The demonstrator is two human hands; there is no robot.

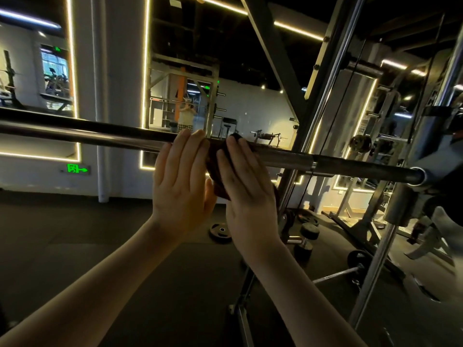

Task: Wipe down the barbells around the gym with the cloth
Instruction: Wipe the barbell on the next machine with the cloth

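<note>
Dim gym floor [75, 234] stretches toward mirrored walls; a weight plate [221, 231] and a dumbbell [307, 240] lie on it by the rack [398, 204]. The barbell [87, 132] runs left to right across the view, dipping slightly rightward, its right end seated in the rack; the dark cloth [218, 156] drapes over its middle. The left hand [180, 186] lies flat on the bar beside the cloth, fingers straight and together; the right hand [246, 194] presses the cloth likewise.

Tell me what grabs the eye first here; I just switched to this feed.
Two bare hands at centre: the left hand and right hand rest on the barbell that crosses the frame, a dark cloth between them. Glowing light strips stand out behind, and a dumbbell lies on the floor lower right.
</note>
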